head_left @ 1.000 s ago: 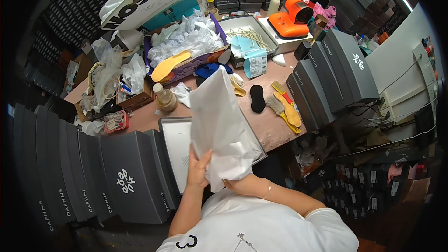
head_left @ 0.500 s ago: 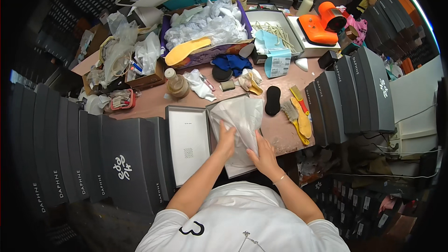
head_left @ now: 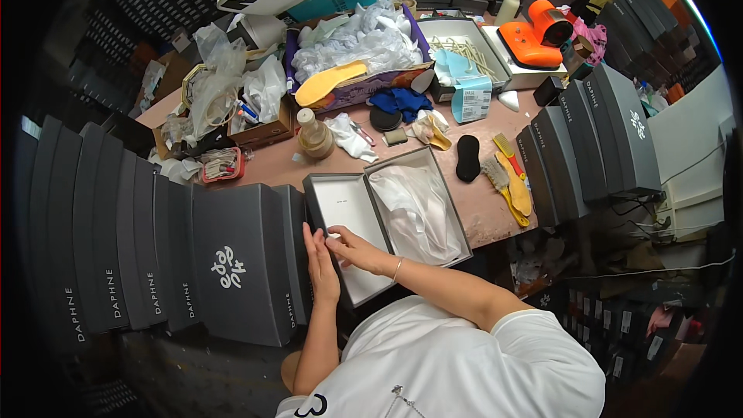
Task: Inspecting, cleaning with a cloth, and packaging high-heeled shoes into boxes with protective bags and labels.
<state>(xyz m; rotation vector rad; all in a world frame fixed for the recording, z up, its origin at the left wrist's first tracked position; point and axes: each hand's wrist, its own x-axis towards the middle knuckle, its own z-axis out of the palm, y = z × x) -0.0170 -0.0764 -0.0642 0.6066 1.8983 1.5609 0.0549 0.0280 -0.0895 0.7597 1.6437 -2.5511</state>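
Note:
An open grey shoe box lies on the work table, with white tissue paper spread inside over whatever it may hold. Its lid, white within and grey outside, lies against its left side. My left hand is open, fingers stretched along the lid's left wall. Reaching across from the right, my right hand hovers over or touches the lid's inside, thumb apart and fingertips near that wall and my left fingers. Neither hand visibly holds anything.
Stacked grey shoe boxes stand left, more boxes right. Behind are a glass bottle, blue cloth and a carton of crumpled paper. A black oval pad and yellow-handled brush lie right of the box.
Both hands have left the tissue paper, which now lies spread in the box, and have moved left to the lid. The view has swung, shifting the table's things rightward.

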